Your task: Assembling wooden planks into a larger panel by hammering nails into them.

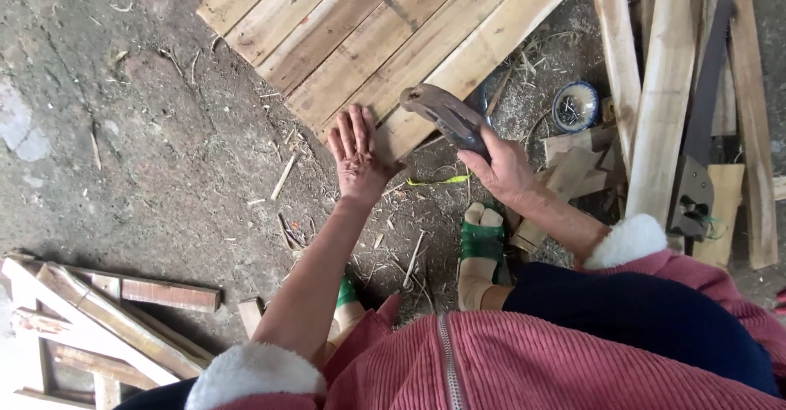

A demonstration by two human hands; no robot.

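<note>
Dirt floor (pixel 147 131) lies under everything, with wood bits and straw on it. Nearest are two feet in green sandals (pixel 481 242). At twelve o'clock from them, the left hand (pixel 358 158) lies flat and open, fingers spread, on the edge of a panel of light wood planks (pixel 385 33). At three o'clock from it, the right hand (pixel 503 168) is closed tight around a hammer (pixel 446 115), held up over the panel's corner. Farther off at two o'clock sits a small round tin (pixel 575 105) beside long loose boards (pixel 667 90).
</note>
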